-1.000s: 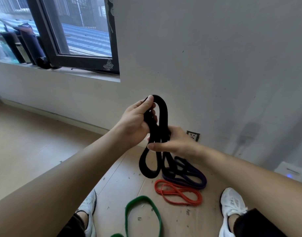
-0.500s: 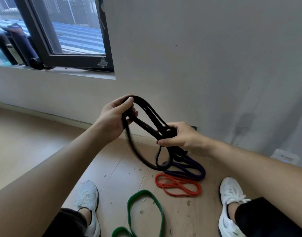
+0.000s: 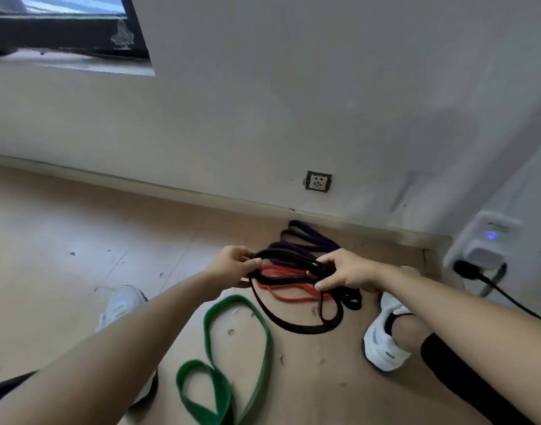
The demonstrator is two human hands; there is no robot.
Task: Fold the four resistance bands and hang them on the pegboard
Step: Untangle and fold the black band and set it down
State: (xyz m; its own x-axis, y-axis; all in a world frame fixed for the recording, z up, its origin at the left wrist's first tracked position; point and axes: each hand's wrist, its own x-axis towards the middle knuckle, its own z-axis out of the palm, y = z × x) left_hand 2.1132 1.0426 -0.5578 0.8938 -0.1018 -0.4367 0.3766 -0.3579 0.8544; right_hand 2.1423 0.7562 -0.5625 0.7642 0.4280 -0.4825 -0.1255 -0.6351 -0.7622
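Note:
Both hands hold the black resistance band low over the wooden floor. My left hand pinches its left end and my right hand grips the bunched loops on the right. Loose black loops droop onto the floor below and to the right. Under the black band lies the red band, partly hidden. The purple band lies folded by the skirting board behind my hands. The green band lies twisted on the floor nearer to me. No pegboard is in view.
My white shoes rest on the floor at left and right. A wall socket sits above the skirting. At the right wall stands a white device with a blue light and a black cable. A window is top left.
My hands have dropped from chest height to just above the floor with the black band, which now lies flatter and spread sideways. The view has tilted down.

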